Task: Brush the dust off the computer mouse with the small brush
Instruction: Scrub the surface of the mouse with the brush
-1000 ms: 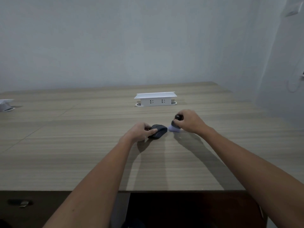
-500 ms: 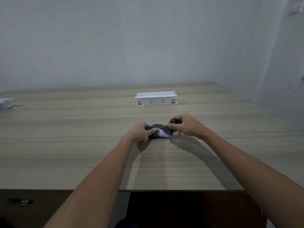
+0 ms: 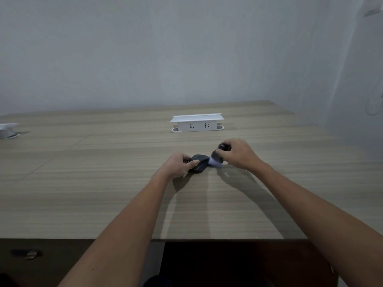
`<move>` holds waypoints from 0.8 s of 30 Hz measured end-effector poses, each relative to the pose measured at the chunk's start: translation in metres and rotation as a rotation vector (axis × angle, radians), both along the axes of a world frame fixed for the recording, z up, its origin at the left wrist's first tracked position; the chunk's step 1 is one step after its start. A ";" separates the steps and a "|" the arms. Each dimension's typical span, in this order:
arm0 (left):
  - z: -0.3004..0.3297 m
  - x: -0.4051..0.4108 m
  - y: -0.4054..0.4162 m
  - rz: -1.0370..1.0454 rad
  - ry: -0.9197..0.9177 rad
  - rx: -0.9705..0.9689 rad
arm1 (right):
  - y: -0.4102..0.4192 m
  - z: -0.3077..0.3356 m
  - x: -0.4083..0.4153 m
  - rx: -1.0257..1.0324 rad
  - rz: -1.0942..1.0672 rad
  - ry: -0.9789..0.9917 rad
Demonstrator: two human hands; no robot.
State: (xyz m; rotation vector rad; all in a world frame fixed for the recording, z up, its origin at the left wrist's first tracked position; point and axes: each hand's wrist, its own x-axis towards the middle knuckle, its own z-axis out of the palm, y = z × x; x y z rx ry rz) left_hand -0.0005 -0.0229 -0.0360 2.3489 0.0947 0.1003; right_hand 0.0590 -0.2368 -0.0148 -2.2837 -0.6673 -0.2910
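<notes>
A dark grey computer mouse [image 3: 200,165] lies on the wooden table [image 3: 103,193], a little beyond the middle. My left hand [image 3: 177,165] grips its left side, thumb along the near edge. My right hand [image 3: 238,153] is closed around a small brush [image 3: 216,159] with a dark handle and pale bristles. The bristles touch the mouse's right edge and the table just beside it. The handle's round dark end sticks up above my fingers.
A white pop-up socket box [image 3: 196,122] stands on the table behind the mouse. Another white socket box [image 3: 7,130] is at the far left edge. The table's near edge runs across the bottom, with a dark drawer front and metal handle [image 3: 31,254] below.
The brush swept from right of the mouse onto its top, then back to its right edge. My left hand has kept its hold on the mouse.
</notes>
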 end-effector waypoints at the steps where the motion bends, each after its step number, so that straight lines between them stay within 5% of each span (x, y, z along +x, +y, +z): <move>1: 0.000 0.000 0.000 -0.004 -0.004 0.001 | 0.000 0.002 -0.003 0.044 0.090 0.070; 3: 0.001 -0.001 0.001 -0.009 -0.007 0.000 | 0.002 0.002 -0.006 0.052 0.191 0.174; 8: -0.002 0.000 0.002 -0.003 -0.012 -0.019 | 0.003 -0.004 0.002 -0.014 -0.082 -0.048; 13: -0.004 0.002 0.005 -0.004 -0.012 -0.019 | 0.000 -0.005 -0.006 0.059 0.177 0.195; 17: -0.005 0.003 0.004 0.012 -0.008 -0.034 | 0.000 -0.007 -0.002 0.004 -0.065 -0.018; 22: -0.005 0.005 0.005 0.006 -0.012 -0.028 | -0.002 -0.003 -0.013 0.067 0.212 0.292; 24: -0.005 0.005 0.004 0.006 -0.010 -0.032 | 0.000 -0.004 -0.009 0.043 0.109 0.203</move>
